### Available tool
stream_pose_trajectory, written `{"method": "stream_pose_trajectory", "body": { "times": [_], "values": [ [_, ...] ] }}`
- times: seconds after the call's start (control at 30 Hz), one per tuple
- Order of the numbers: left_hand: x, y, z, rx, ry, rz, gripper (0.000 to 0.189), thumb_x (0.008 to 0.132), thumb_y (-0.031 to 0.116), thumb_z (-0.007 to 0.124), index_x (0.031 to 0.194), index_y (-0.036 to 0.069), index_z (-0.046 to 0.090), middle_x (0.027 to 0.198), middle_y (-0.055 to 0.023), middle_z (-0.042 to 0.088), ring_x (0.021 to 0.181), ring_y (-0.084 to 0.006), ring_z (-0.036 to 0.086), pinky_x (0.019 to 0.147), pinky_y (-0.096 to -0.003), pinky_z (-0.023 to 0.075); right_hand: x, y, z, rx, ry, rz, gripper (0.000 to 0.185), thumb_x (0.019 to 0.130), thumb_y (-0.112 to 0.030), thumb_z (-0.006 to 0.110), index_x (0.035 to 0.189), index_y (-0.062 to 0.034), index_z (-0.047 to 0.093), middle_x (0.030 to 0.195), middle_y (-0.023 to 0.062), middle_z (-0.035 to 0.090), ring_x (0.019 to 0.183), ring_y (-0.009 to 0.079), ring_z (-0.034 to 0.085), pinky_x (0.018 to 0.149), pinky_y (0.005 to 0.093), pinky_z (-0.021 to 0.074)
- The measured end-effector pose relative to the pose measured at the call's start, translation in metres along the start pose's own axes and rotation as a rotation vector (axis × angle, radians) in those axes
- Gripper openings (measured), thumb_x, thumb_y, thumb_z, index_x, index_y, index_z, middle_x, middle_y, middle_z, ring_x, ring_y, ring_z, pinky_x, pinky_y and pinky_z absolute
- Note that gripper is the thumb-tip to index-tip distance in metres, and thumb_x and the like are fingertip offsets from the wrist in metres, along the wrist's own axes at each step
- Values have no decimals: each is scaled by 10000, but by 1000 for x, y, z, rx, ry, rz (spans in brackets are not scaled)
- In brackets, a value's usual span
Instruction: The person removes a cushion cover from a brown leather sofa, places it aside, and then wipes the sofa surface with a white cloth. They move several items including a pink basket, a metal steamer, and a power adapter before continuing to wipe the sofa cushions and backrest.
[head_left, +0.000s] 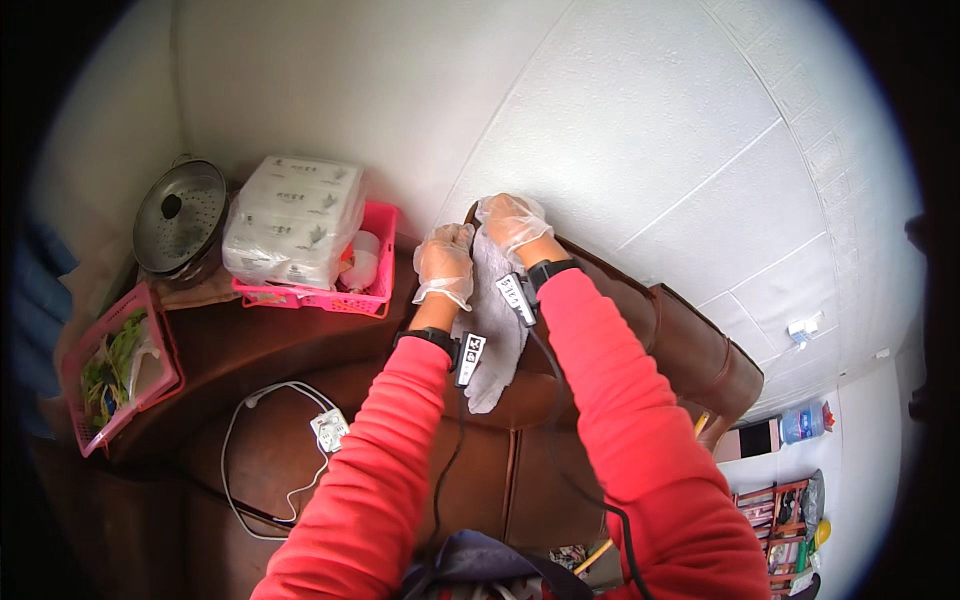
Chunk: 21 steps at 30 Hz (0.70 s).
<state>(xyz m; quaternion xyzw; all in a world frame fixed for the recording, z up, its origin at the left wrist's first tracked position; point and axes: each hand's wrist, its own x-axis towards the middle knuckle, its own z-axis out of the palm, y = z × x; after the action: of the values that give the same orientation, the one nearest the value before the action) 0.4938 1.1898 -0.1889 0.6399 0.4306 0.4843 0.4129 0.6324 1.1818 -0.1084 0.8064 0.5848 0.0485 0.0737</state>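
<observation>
A grey cloth towel (499, 330) hangs over the top of the brown leather sofa's backrest (615, 300), its lower end reaching down towards the seat. My right hand (514, 223), in a clear plastic glove, grips the towel's upper end by the wall. Close by on the left, my left hand (444, 261) wears the same kind of glove. Its fingers are curled against the towel's left edge, and whether they pinch the fabric is hidden. Both wrists carry black straps with small printed tags and dark cables.
Left of my hands, a pink plastic basket (330, 300) holds wrapped tissue packs (294, 217). Beside it stands a lidded pot (182, 217). Another pink basket (161, 360) contains leafy greens. On the seat lies a white power strip (328, 430) with its cord. The white wall (637, 135) rises behind.
</observation>
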Motion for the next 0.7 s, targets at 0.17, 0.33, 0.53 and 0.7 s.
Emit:
{"method": "stream_pose_trajectory", "body": {
  "times": [0.17,0.33,0.53,0.7],
  "values": [
    [1,5,4,-135,-48,-86,204,925,262,671,948,72,742,932,-195,697,885,-394,654,793,-449,507,-45,71,-1,-218,-161,63,421,904,-56,443,1292,-128,589,1101,147,696,1006,327,677,868,410,552],
    [0,3,9,-46,-58,87,211,924,271,669,956,75,743,947,-195,696,890,-394,654,802,-454,506,-24,31,-4,-39,23,-75,247,863,-95,520,1036,-72,693,998,187,703,923,343,692,796,441,548],
    [13,-11,23,-415,6,-19,179,923,145,695,978,-23,724,907,-129,708,826,-226,652,797,-341,503,-26,89,30,320,141,63,315,976,-232,438,1131,-153,700,1112,146,697,1107,313,637,959,374,491],
    [14,-10,31,-513,-3,-150,171,920,100,703,1000,-50,711,912,-81,684,820,-150,603,792,-280,479,-108,229,58,360,93,194,324,933,-146,438,1135,-105,688,1208,175,661,1129,335,621,969,394,480]
  ]
}}
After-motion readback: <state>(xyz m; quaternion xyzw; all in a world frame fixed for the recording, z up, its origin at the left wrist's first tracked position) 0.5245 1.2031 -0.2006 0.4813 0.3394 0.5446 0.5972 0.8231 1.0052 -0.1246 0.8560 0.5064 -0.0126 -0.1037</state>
